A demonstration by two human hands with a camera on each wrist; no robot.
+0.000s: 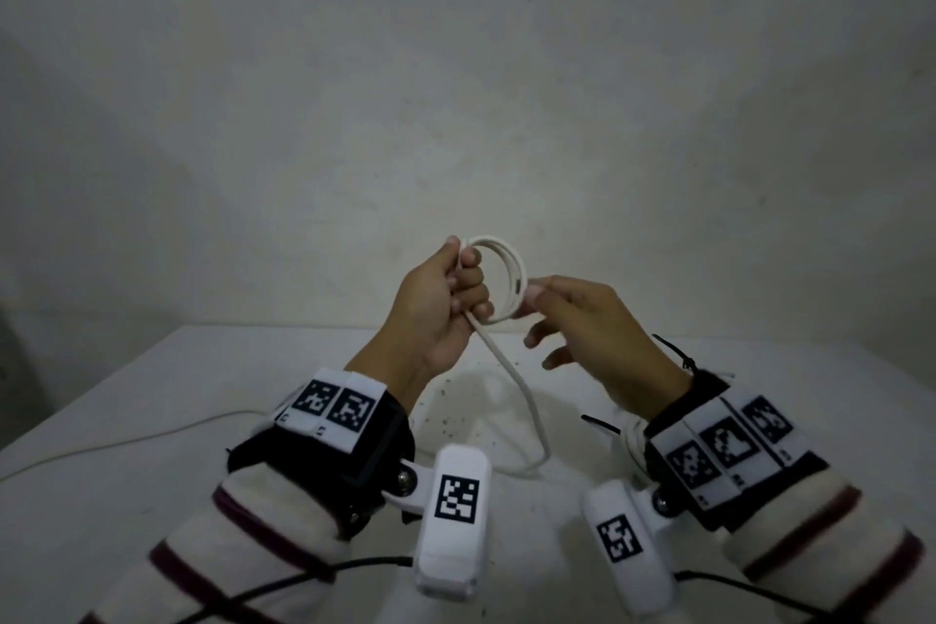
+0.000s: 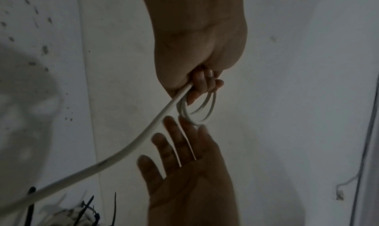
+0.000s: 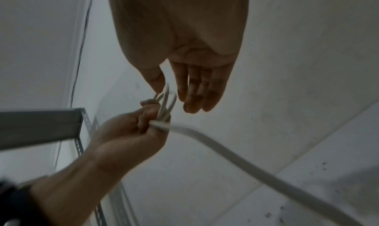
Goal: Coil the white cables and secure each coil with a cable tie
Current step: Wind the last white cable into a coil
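My left hand [image 1: 458, 291] holds a small coil of white cable [image 1: 511, 276] up above the table, fingers curled round the loops [image 2: 202, 86]. The cable's loose tail [image 1: 527, 400] hangs from that fist down to the table top and curves there. My right hand [image 1: 552, 314] is beside the coil with fingers nearly straight and spread [image 3: 197, 91]; its thumb and fingertip touch the coil's right edge [image 3: 168, 99]. Black cable ties [image 1: 673, 352] lie on the table behind my right wrist.
A second white cable [image 1: 126, 438] trails over the left of the white table [image 1: 253, 370]. Another white coil with a black tie [image 1: 625, 436] lies under my right wrist. A grey metal shelf frame [image 3: 41, 125] stands to the left. A plain wall is ahead.
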